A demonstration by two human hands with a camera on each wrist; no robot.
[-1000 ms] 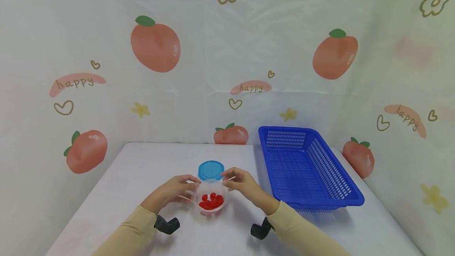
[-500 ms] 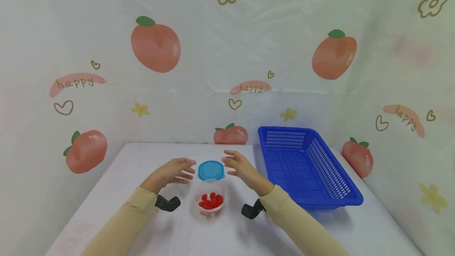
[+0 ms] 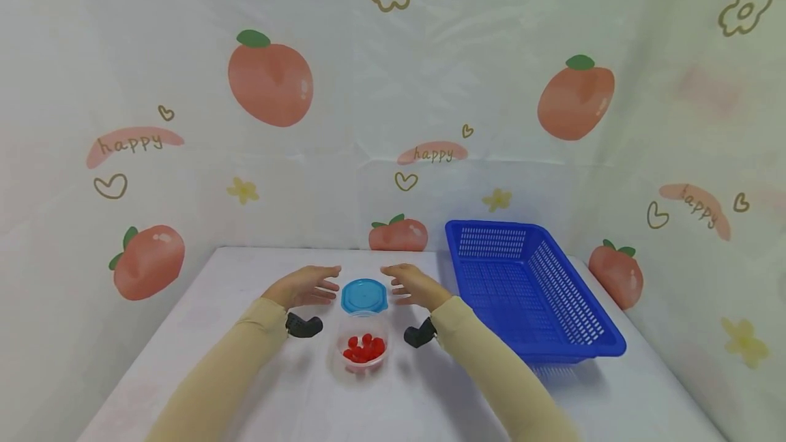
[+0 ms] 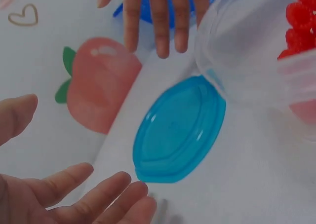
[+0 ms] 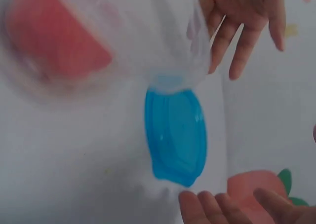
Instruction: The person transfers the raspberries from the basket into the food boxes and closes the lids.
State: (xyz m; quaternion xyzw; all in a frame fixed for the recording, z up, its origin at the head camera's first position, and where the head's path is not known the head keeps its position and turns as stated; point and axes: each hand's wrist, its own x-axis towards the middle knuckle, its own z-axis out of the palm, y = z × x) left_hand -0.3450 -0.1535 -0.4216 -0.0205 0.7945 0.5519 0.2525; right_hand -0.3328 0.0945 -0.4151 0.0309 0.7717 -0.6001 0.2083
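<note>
A clear plastic tub (image 3: pixel 364 326) with several small red berry-like pieces (image 3: pixel 365 348) in it stands on the table. Directly behind it lies a blue lid (image 3: pixel 364 295), flat on the white surface. My left hand (image 3: pixel 306 285) hovers at the lid's left side, fingers spread and holding nothing. On the lid's other side is my right hand (image 3: pixel 416 285), its fingers also loose and bare. Both wrist views show a gap between fingertips and the blue lid (image 4: pixel 180 130). In the right wrist view the tub (image 5: pixel 143 31) overlaps the lid's far end.
A large blue slotted basket (image 3: pixel 522 292) stands on the right of the table, close beside my right forearm. The white table (image 3: pixel 258 261) meets a fruit-printed cloth (image 3: pixel 344 87) at the back and sides.
Both hands have left the tub's rim and moved back to either side of the lid. The tub and lid stay in place.
</note>
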